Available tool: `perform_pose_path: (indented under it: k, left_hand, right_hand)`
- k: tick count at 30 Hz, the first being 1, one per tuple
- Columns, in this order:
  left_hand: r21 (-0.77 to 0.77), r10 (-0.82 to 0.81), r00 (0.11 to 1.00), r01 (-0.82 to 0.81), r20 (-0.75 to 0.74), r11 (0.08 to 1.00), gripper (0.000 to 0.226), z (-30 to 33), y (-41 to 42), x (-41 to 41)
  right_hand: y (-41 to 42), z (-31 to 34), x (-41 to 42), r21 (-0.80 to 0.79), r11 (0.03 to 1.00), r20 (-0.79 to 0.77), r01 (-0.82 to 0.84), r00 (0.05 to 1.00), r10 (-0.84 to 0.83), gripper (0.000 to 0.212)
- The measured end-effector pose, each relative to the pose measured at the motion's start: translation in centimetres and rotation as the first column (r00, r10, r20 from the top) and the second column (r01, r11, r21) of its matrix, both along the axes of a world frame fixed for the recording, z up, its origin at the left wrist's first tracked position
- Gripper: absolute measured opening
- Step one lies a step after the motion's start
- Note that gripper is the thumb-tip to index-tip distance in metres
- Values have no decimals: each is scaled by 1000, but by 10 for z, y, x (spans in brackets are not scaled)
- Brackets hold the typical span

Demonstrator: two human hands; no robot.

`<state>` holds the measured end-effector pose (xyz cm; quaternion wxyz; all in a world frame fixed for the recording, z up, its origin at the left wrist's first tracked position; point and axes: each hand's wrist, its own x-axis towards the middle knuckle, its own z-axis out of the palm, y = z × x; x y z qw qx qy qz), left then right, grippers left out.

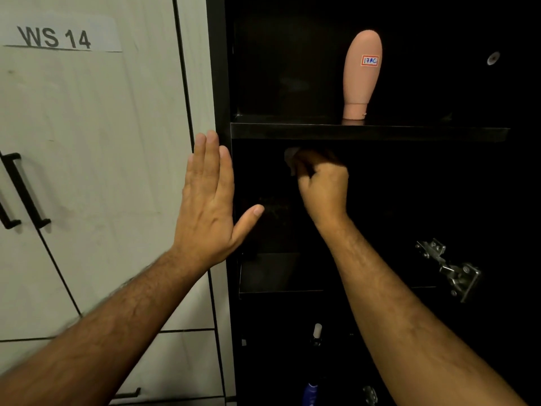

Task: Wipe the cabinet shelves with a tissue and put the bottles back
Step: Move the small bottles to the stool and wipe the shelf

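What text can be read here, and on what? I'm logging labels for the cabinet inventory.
"WS 14": black print on the paper sign stuck to the pale cabinet door.
"17AC": blue handwriting in a red-bordered sticker on the pink bottle standing cap down on the upper shelf.
The bottles low in the dark cabinet, the blue one and the white-capped one, show no readable text.
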<state>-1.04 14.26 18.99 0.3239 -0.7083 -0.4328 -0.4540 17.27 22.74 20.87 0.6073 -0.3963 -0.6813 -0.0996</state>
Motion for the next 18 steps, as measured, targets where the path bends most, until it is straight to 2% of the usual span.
perform_pose_path:
  k: [2, 4, 6, 8, 10, 13, 15, 18]
  left_hand:
    - [11, -8, 1000, 8, -1, 1000, 91, -1, 1, 0]
    - [22, -12, 1000, 12, -6, 1000, 93, -2, 3, -1]
    - [19, -10, 1000, 10, -12, 1000, 94, -3, 3, -1]
    - [7, -4, 1000, 4, -8, 1000, 95, -4, 2, -1]
    - [-4, -1, 1000, 1, -4, 1000, 95, -7, 2, -2]
    - [-6, -9, 1000, 9, -7, 1000, 93, -12, 2, -2]
    - [-8, -8, 1000, 8, 1, 1000, 90, -13, 2, -1]
    - [-19, -6, 1000, 6, 0, 1000, 82, -15, 0, -2]
  right_hand:
    - [-5, -23, 2, -9, 997, 156, -79, 984, 80, 14]
    - [-14, -53, 4, -96, 990, 321, -101, 939, 127, 7]
    - [-19, -75, 9, -246, 969, 480, -10, 868, 131, 6]
    - [-21, -81, 19, -332, 939, 556, 93, 823, 115, 5]
    - [-23, -71, 31, -336, 937, 471, 90, 878, 85, 8]
    - [-20, -35, 40, -231, 971, 91, 58, 995, -38, 8]
    - [-13, -9, 35, -214, 969, -92, 121, 985, -144, 2]
    - [-6, 7, 12, -149, 985, -170, 89, 979, -114, 8]
